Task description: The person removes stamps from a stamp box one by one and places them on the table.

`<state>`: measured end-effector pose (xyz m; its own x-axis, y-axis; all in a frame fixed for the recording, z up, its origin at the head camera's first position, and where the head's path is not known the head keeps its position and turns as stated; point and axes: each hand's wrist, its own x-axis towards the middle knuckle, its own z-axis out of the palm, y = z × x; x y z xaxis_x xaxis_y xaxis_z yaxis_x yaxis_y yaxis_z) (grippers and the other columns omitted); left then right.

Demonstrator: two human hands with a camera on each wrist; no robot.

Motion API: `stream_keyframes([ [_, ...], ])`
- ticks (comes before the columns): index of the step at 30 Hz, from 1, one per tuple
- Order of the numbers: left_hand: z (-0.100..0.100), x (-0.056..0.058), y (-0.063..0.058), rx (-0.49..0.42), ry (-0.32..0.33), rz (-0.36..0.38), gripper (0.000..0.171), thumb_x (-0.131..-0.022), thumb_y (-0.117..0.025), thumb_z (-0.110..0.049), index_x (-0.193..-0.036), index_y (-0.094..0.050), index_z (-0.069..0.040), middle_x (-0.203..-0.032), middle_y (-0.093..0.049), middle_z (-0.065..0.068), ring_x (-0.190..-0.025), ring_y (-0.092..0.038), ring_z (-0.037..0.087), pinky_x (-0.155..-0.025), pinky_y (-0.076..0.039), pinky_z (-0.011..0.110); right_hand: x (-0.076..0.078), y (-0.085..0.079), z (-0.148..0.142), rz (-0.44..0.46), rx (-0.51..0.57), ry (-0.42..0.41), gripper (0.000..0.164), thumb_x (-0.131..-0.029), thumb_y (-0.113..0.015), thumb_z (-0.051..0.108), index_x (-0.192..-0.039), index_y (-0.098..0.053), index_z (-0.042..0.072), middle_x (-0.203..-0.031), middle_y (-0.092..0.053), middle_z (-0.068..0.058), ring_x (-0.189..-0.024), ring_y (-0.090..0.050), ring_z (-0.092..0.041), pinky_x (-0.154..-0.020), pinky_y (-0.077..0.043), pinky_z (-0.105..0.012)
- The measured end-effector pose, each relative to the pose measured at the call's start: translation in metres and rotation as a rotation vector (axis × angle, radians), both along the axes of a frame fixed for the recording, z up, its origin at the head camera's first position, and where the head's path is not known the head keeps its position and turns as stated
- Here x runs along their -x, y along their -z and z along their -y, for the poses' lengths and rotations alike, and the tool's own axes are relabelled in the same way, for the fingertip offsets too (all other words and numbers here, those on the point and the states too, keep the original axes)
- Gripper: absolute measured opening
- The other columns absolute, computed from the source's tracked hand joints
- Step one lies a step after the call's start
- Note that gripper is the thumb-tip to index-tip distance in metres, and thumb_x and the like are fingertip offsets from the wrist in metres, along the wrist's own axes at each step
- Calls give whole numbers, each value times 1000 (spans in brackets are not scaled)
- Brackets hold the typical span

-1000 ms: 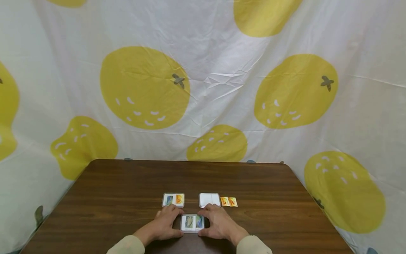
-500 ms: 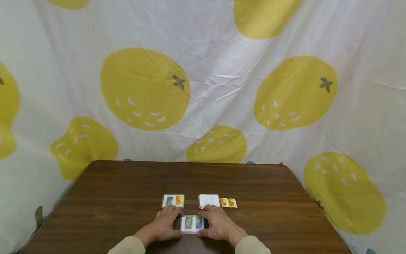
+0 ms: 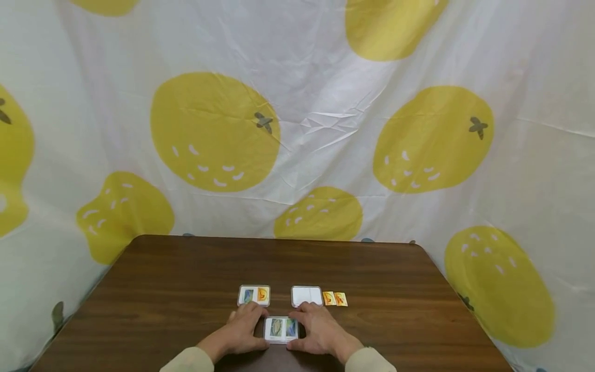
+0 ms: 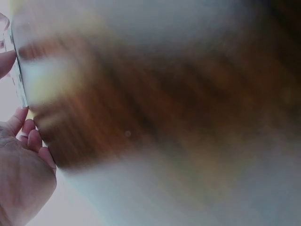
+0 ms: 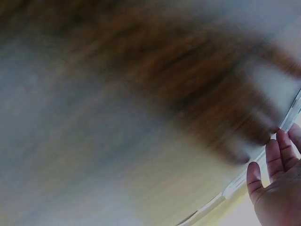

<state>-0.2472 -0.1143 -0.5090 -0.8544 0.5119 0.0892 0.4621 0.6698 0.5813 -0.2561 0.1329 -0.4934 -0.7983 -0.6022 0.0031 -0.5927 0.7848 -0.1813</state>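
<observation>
In the head view, a flat clear display case (image 3: 280, 338) with two greenish, stamp-like pictures lies at the near middle of the table. My left hand (image 3: 241, 329) holds its left end, thumb at the near edge and forefinger at the far corner. On the right end, my right hand (image 3: 321, 330) grips likewise. Just beyond my left fingers sits a second case (image 3: 253, 295) with one blue-green and one orange picture. Behind my right fingers is a third case (image 3: 307, 295) with a blank white inside. Both wrist views show fingertips along the held case's edge.
Two small orange stamp-like pieces (image 3: 329, 298) lie side by side, right of the blank case. The dark wooden table (image 3: 186, 268) has its far edge against a white cloth (image 3: 321, 170) with yellow fruit prints.
The head view has tilted up slightly, so everything sits a little lower. Both hands stay at the case's ends; the right thumb has crept slightly left along its near edge.
</observation>
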Motion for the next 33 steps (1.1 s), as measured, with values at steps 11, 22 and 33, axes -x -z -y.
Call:
stream_keyframes([
  [11,1,0,5,6,-1,12,52,-73,-82,-36,-112,-55,-14,-113,-47,-1,-107,-43,29,-80,-32,41,-1,1,0,10,-15,-15,63,-85,-69,59,-134,-62,19,-127,-57,0,-117,-53,-22,-101,-40,-44],
  [22,-1,-1,2,2,-2,-2,52,-73,-81,-35,-113,-55,-13,-114,-47,-1,-107,-43,28,-80,-32,40,1,0,-1,-14,8,-33,62,-84,-71,58,-131,-64,18,-123,-58,0,-114,-54,-21,-100,-41,-41],
  [33,-2,0,5,7,3,-3,53,-74,-81,-32,-114,-55,-11,-116,-47,2,-108,-43,29,-81,-32,40,1,2,-1,-14,14,-19,62,-83,-71,59,-130,-64,20,-123,-58,-1,-113,-54,-21,-99,-41,-42],
])
